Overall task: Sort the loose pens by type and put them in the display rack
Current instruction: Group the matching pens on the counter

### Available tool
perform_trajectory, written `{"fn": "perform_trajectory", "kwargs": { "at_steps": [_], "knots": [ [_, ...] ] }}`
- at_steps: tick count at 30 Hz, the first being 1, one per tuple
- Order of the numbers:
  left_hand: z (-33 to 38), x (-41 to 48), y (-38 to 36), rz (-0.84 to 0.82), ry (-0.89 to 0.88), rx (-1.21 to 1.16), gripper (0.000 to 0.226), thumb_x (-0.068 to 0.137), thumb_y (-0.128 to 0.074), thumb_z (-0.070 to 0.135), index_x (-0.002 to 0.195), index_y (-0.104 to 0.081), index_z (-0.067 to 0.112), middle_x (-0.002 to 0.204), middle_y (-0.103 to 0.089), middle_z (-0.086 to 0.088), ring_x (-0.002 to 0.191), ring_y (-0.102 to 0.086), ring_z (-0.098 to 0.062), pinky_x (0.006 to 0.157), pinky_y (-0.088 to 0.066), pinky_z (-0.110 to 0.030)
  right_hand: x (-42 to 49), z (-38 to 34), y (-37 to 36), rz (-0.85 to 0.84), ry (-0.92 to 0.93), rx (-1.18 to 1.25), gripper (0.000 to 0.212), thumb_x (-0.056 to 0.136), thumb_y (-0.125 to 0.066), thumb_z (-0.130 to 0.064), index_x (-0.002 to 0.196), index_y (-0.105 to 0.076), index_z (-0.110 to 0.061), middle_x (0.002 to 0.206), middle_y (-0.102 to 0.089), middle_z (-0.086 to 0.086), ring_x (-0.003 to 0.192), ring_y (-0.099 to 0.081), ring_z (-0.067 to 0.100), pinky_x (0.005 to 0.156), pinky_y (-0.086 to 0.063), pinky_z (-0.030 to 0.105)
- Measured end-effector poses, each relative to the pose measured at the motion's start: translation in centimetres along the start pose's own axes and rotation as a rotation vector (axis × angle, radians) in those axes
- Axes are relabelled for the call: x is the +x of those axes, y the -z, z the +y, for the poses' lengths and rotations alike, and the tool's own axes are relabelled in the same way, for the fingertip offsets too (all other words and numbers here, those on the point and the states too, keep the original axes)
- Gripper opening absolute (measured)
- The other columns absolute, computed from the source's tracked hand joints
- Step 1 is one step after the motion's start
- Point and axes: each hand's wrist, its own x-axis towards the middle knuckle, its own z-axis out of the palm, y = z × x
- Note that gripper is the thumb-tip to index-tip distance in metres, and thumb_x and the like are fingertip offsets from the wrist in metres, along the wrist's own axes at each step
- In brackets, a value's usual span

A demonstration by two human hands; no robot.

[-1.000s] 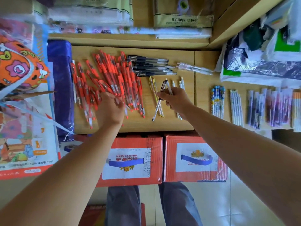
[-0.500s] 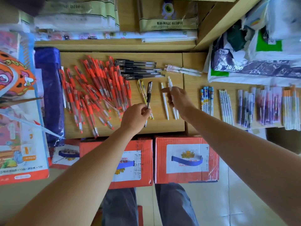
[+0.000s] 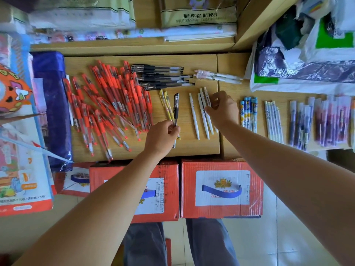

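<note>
Since a second ago the black pen [image 3: 176, 110] has passed from the right hand [image 3: 221, 110] to the left hand [image 3: 161, 136], which now pinches its near end with curled fingers. The pen points away from the person, over the wooden board [image 3: 192, 148], just beside two yellow pens [image 3: 166, 106]. The right hand has gone to the white pens [image 3: 194, 118] and pinches one between thumb and fingers. Red pens [image 3: 107, 104] lie heaped at the left, and the sorted black pens [image 3: 161, 76] lie in a row behind.
</note>
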Motion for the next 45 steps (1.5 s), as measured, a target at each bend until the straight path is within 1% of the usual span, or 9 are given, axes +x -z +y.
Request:
{"fn": "perform_trajectory", "kwargs": {
  "at_steps": [9, 18, 22, 25, 28, 32, 35, 39, 45],
  "knots": [
    [-0.4, 0.5, -0.5, 0.007, 0.037, -0.081, 0.026, 0.094, -0.057, 0.029, 0.085, -0.066, 0.007, 0.066, -0.051, 0.01, 0.064, -0.048, -0.009, 0.059, -0.032, -0.024, -1.3, 0.7, 0.1, -0.065, 0.066, 0.075, 0.018, 0.085, -0.064, -0.013, 0.103, -0.063, -0.013, 0.101, -0.06, 0.001, 0.079, -0.052, 0.006, 0.057, -0.032, 0.003],
    [1.9, 1.1, -1.3, 0.003, 0.002, -0.11, 0.022, 0.092, -0.06, 0.034, 0.081, -0.063, 0.016, 0.069, -0.058, 0.008, 0.068, -0.054, -0.011, 0.058, -0.035, -0.025, -1.4, 0.2, 1.3, -0.151, 0.098, 0.269, 0.021, 0.09, -0.063, -0.029, 0.103, -0.065, -0.013, 0.09, -0.062, -0.003, 0.075, -0.055, 0.004, 0.065, -0.039, 0.01],
    [2.9, 1.5, -1.6, 0.002, -0.049, -0.063, 0.019, 0.091, -0.061, 0.033, 0.092, -0.068, 0.015, 0.084, -0.068, 0.002, 0.08, -0.063, -0.017, 0.07, -0.045, -0.03, -1.6, -1.4, 1.6, -0.378, 0.116, 0.332, 0.022, 0.089, -0.065, -0.036, 0.102, -0.068, -0.019, 0.094, -0.066, -0.006, 0.082, -0.059, 0.008, 0.071, -0.045, 0.02],
    [3.6, 1.8, -1.2, 0.003, -0.098, -0.049, 0.023, 0.091, -0.061, 0.033, 0.103, -0.069, 0.015, 0.088, -0.069, 0.0, 0.082, -0.064, -0.017, 0.077, -0.05, -0.035, -1.1, -2.5, 1.5, -0.375, 0.175, 0.336, 0.009, 0.089, -0.066, -0.029, 0.084, -0.066, -0.021, 0.08, -0.062, -0.007, 0.076, -0.055, 0.011, 0.072, -0.043, 0.028],
    [2.9, 2.7, 0.3, 0.125, -0.172, 0.113, 0.025, 0.089, -0.06, 0.038, 0.103, -0.065, 0.017, 0.098, -0.062, -0.001, 0.095, -0.057, -0.018, 0.085, -0.046, -0.036, 0.8, -4.3, 1.9, -0.356, 0.198, 0.39, 0.013, 0.092, -0.061, -0.027, 0.093, -0.071, -0.018, 0.073, -0.064, -0.01, 0.068, -0.056, 0.006, 0.068, -0.044, 0.027],
    [0.5, 4.1, 3.5, 0.308, -0.239, 0.54, 0.021, 0.088, -0.056, 0.037, 0.097, -0.066, 0.021, 0.109, -0.059, 0.001, 0.114, -0.046, -0.025, 0.094, -0.036, -0.04, 3.7, -7.5, 2.0, -0.28, 0.401, 0.207, 0.018, 0.097, -0.051, -0.024, 0.095, -0.069, -0.023, 0.071, -0.056, -0.002, 0.062, -0.049, 0.011, 0.059, -0.035, 0.028],
    [-1.3, 4.2, 5.1, 0.273, -0.252, 0.713, 0.018, 0.085, -0.06, 0.034, 0.096, -0.066, 0.02, 0.119, -0.056, 0.001, 0.125, -0.039, -0.029, 0.099, -0.03, -0.043, 5.4, -9.8, 1.2, -0.245, 0.486, -0.015, 0.029, 0.096, -0.051, -0.017, 0.12, -0.067, -0.02, 0.09, -0.056, 0.003, 0.081, -0.052, 0.017, 0.064, -0.039, 0.029],
    [-3.1, 3.8, 5.9, 0.243, -0.3, 0.741, 0.023, 0.074, -0.07, 0.025, 0.096, -0.065, 0.024, 0.123, -0.051, -0.006, 0.122, -0.041, -0.032, 0.096, -0.032, -0.043, 6.9, -11.4, -0.8, -0.211, 0.547, -0.184, 0.034, 0.091, -0.055, -0.013, 0.122, -0.066, -0.023, 0.104, -0.061, 0.01, 0.107, -0.052, 0.027, 0.088, -0.043, 0.035],
    [-5.1, 3.7, 6.9, 0.255, -0.338, 0.725, 0.027, 0.075, -0.068, 0.026, 0.101, -0.062, 0.024, 0.131, -0.048, -0.007, 0.126, -0.04, -0.029, 0.101, -0.031, -0.042, 7.4, -12.5, -3.0, -0.157, 0.566, -0.212, 0.033, 0.086, -0.062, -0.008, 0.116, -0.068, -0.02, 0.105, -0.062, 0.008, 0.11, -0.051, 0.027, 0.094, -0.041, 0.036]
  ]
}}
